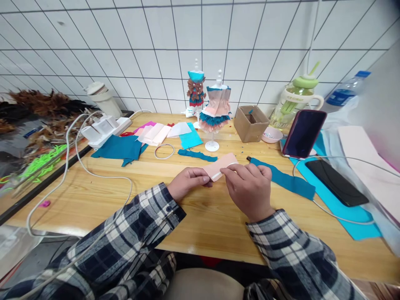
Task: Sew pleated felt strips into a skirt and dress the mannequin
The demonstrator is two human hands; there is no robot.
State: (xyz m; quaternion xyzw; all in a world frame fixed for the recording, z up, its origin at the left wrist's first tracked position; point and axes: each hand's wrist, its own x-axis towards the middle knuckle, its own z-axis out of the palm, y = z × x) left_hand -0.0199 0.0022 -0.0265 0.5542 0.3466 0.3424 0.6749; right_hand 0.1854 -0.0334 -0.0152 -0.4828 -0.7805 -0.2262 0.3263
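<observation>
Between my two hands is a small pink strip (225,163) of paper or thin fabric with a white band along its near edge. My left hand (189,182) pinches its left end between thumb and fingers. The fingers of my right hand (250,187) press together on the white band at the right. Just beyond lies a narrow teal strip (197,156), and a wider teal strip (286,179) runs to the right of my right hand. Behind them, a miniature dress form (218,102) wears a pink bodice and a ruffled teal and pink skirt.
A second dressed form (196,91) stands at the wall beside a cardboard box (251,124). Teal pieces (120,148) and a power strip (109,131) lie left, with a white cable crossing the table. At right are a propped phone (303,133), a flat phone (336,182) and a jug (295,100).
</observation>
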